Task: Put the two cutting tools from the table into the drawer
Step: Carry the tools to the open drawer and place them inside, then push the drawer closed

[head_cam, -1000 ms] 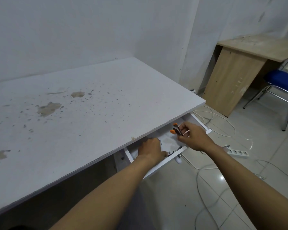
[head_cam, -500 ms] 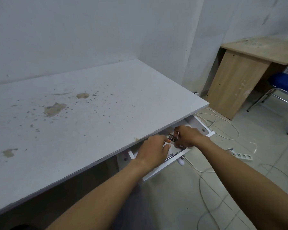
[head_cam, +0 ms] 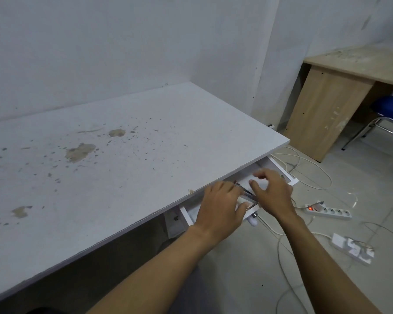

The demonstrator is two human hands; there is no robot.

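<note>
The white drawer [head_cam: 276, 164] stands pulled out under the front right edge of the white table [head_cam: 145, 132]. Both of my hands are inside it. A metal cutting tool [head_cam: 246, 193] lies slanted in the drawer between them, mostly hidden. My left hand [head_cam: 220, 206] rests palm down on the tool's left end, fingertips touching it; whether it grips is hidden. My right hand [head_cam: 271, 192] hovers just right of the tool with fingers spread and nothing in them. No orange handles show. A second tool is not visible.
The tabletop is stained. On the tiled floor to the right lie a white power strip [head_cam: 329, 211] with a red light, a second adapter [head_cam: 351, 245] and loose cables. A wooden desk [head_cam: 327, 98] and a blue chair [head_cam: 390, 107] stand further right.
My right hand carried an orange-handled tool down into the drawer toward the left hand, then let go and spread its fingers. My left hand shifted slightly right over the tool.
</note>
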